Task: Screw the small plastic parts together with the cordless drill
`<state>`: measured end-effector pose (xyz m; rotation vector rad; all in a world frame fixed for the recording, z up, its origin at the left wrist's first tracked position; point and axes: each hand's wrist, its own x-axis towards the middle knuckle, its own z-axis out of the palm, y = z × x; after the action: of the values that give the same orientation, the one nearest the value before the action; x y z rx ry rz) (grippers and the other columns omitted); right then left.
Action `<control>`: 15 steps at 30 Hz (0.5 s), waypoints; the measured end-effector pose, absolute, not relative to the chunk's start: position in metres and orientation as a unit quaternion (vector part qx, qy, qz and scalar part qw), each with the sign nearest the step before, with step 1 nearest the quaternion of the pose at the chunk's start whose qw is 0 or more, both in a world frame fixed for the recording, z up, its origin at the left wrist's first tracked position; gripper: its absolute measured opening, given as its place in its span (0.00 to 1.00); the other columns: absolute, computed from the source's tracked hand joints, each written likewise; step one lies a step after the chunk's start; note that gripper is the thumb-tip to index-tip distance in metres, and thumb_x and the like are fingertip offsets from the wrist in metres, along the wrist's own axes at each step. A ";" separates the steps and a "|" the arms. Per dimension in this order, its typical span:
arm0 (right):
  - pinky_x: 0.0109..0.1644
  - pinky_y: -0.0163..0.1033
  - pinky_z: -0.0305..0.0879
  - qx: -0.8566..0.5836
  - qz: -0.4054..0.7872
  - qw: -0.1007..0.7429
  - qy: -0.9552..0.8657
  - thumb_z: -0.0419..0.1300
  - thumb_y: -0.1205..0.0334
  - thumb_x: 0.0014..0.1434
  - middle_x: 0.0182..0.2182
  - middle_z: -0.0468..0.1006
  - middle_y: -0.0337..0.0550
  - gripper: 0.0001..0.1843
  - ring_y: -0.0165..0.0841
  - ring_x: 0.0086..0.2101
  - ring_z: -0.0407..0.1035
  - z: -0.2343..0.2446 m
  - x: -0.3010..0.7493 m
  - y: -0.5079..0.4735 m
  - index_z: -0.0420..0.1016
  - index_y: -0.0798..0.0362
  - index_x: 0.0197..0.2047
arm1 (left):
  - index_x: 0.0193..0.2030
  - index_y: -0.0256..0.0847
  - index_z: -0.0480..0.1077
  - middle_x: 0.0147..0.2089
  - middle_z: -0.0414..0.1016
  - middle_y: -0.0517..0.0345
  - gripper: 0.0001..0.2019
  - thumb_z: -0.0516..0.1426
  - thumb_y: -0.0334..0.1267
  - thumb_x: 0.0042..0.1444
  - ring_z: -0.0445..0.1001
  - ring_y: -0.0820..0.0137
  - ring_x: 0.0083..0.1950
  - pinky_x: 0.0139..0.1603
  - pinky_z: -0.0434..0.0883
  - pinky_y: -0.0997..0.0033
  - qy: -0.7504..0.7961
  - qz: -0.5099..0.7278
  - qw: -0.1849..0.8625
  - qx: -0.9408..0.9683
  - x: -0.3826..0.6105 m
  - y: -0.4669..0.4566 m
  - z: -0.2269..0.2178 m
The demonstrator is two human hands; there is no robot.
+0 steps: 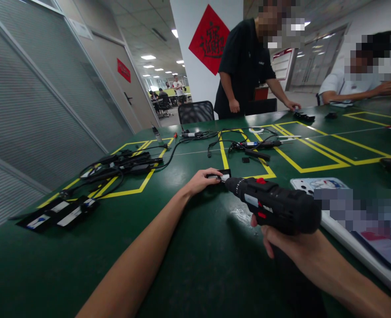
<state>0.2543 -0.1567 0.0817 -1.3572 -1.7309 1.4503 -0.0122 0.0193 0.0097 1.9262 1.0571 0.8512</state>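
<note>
A black cordless drill (278,205) with red switches lies across the view, its chuck pointing left. My right hand (278,240) is wrapped round its grip. My left hand (203,182) holds a small black part (225,172) with a white area against the green table (182,265). The drill's nose reaches this part; whether a bit touches it is hidden. My left fingers are bent over the part's left end.
Black cables and adapters (132,163) lie left, near black pieces with white labels (62,212). A pen-shaped electric screwdriver (261,144) and a black strip (257,155) lie beyond my hands. A phone (374,229) is at right. Two people are across the table.
</note>
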 end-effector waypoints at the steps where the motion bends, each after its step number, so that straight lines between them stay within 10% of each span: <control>1: 0.33 0.38 0.58 -0.492 0.532 0.251 -0.642 0.48 0.56 0.62 0.22 0.67 0.32 0.10 0.30 0.28 0.63 0.083 0.255 -0.157 0.65 0.47 0.43 | 0.42 0.38 0.73 0.52 0.68 0.54 0.15 0.59 0.40 0.48 0.66 0.65 0.53 0.57 0.59 0.66 0.410 0.335 0.383 0.757 -0.012 0.020 0.009; 15: 0.28 0.37 0.63 -0.536 0.502 0.279 -0.619 0.54 0.57 0.54 0.27 0.74 0.38 0.09 0.31 0.23 0.67 0.083 0.254 -0.159 0.70 0.48 0.38 | 0.42 0.40 0.74 0.53 0.67 0.55 0.14 0.59 0.41 0.47 0.64 0.64 0.55 0.59 0.56 0.66 0.422 0.329 0.372 0.758 -0.013 0.022 0.007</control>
<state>0.2540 -0.1595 0.0830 -1.4372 -1.6615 1.3464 -0.0127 0.0215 0.0067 1.9436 1.0829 0.8429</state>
